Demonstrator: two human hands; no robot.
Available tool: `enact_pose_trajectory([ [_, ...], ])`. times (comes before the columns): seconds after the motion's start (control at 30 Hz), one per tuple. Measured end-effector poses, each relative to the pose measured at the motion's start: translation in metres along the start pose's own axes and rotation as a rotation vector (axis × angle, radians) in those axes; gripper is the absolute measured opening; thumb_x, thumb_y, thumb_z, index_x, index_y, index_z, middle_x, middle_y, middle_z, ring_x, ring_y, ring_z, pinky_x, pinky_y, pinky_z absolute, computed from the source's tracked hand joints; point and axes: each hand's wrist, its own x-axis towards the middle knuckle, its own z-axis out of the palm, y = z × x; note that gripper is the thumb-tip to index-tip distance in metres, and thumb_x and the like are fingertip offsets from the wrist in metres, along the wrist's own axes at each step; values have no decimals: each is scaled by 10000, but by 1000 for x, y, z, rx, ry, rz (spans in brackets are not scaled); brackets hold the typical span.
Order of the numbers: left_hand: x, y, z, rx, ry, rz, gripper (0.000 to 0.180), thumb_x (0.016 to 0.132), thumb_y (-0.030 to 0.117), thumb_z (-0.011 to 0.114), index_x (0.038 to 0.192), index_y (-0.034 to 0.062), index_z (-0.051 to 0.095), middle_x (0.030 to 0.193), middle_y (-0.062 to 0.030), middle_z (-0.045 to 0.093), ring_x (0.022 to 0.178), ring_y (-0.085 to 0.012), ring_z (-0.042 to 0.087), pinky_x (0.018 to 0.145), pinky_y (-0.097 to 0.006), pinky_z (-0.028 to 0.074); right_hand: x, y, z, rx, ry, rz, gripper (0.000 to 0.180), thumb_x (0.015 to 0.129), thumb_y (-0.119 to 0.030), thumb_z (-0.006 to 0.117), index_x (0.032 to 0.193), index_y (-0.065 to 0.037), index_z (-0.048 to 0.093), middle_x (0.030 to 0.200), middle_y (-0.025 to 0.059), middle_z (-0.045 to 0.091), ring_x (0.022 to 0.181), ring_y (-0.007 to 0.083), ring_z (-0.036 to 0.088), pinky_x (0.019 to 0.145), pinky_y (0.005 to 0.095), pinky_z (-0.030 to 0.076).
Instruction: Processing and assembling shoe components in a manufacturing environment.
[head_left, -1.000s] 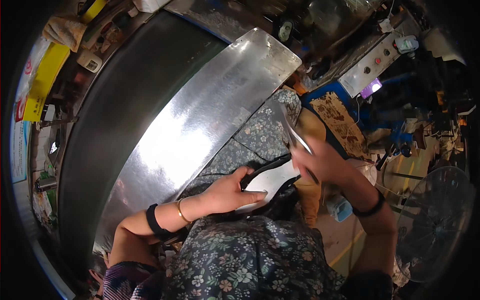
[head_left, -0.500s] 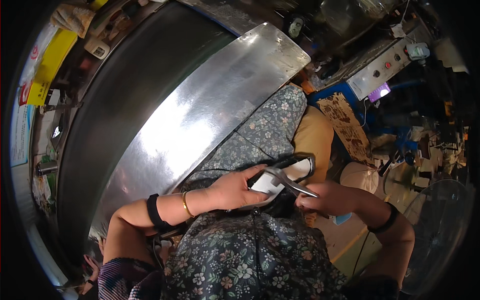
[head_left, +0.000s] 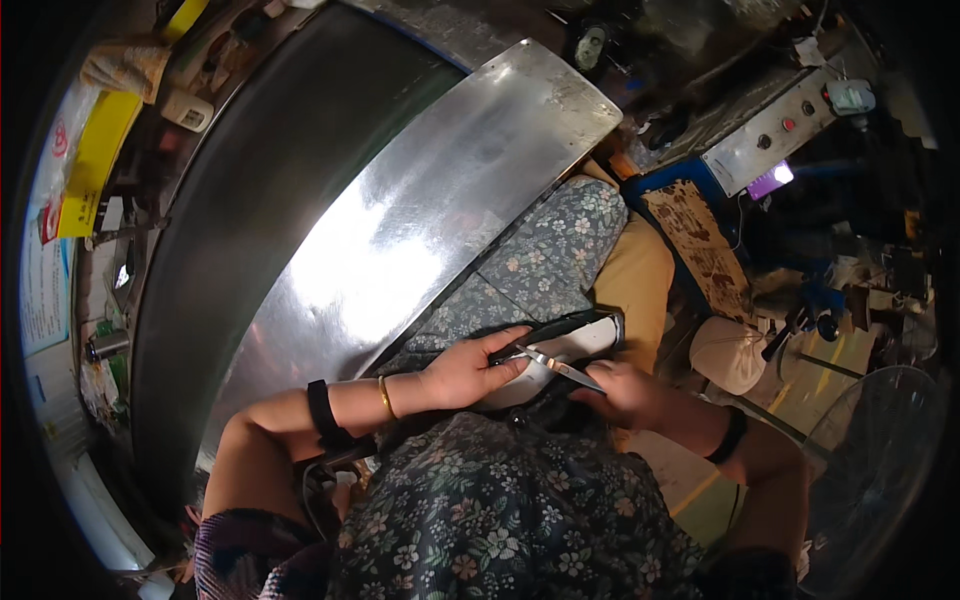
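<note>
A dark shoe upper with a white sole side (head_left: 588, 339) facing up rests across my lap. My left hand (head_left: 468, 374) is closed round its left part, thumb over the white face and fingers along the far dark edge. In my right hand (head_left: 632, 394) is a pair of metal pincers (head_left: 560, 368), gripped by the handles. The tip of the pincers lies over the shoe's far edge, close to my left fingertips. Whether the jaws pinch the dark material is too small to tell. My fingers hide part of the shoe's near end.
Beyond my lap runs a shiny metal shelf (head_left: 440, 220), alongside a dark conveyor belt (head_left: 270, 190). A control panel with buttons (head_left: 775, 135) stands at the far right. A pale round stool seat (head_left: 728, 355) and a fan guard (head_left: 875, 450) are to the right.
My right hand has turned the pincers, so their curved head now lies flatter and thinner over the shoe. My left hand keeps its hold. The view has shifted slightly.
</note>
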Motion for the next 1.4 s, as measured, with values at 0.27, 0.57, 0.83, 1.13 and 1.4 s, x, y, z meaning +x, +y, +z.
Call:
enact_pose_trajectory([
  [0.27, 16, 38, -14, -883, -508, -309, 910, 1020, 328, 621, 1637, 64, 6, 1645, -135, 255, 1484, -198, 309, 1179, -327, 316, -24, 14, 58, -127, 390, -166, 274, 891, -292, 732, 865, -69, 574, 890, 114, 589, 853, 330, 649, 709, 420, 539],
  [0.57, 17, 28, 21, -50, -198, -219, 846, 999, 400, 644, 1625, 72, 179, 1308, -193, 631, 1140, -233, 641, 991, -330, 495, -85, -18, 64, 63, 301, -119, 358, 888, -267, 696, 1152, -40, 615, 1162, 182, 629, 1000, 406, 656, 866, 428, 531],
  [0.83, 12, 45, 13, 607, -173, -153, 734, 1038, 519, 477, 1570, 50, 291, 1220, -278, 651, 1049, -430, 659, 915, -456, 530, -82, -14, 33, 605, 158, 252, 294, 977, -287, 666, 1033, -6, 598, 955, 186, 674, 910, 362, 666, 788, 431, 496],
  [1.13, 41, 61, 20, 631, -37, 272, 694, 1055, 555, 401, 1469, -1, 439, 1197, -216, 617, 1132, -412, 582, 1026, -454, 455, -68, 0, 121, 500, 565, 266, 252, 992, -235, 655, 1013, -1, 565, 944, 231, 666, 866, 432, 649, 743, 468, 500],
  [1.4, 105, 54, 29, 460, -233, -156, 615, 984, 522, 574, 1274, -17, 634, 1194, -247, 680, 1134, -370, 651, 960, -414, 498, -105, -36, 52, 516, 387, 61, 270, 1020, -262, 609, 986, 5, 582, 944, 220, 676, 848, 344, 681, 775, 408, 521],
])
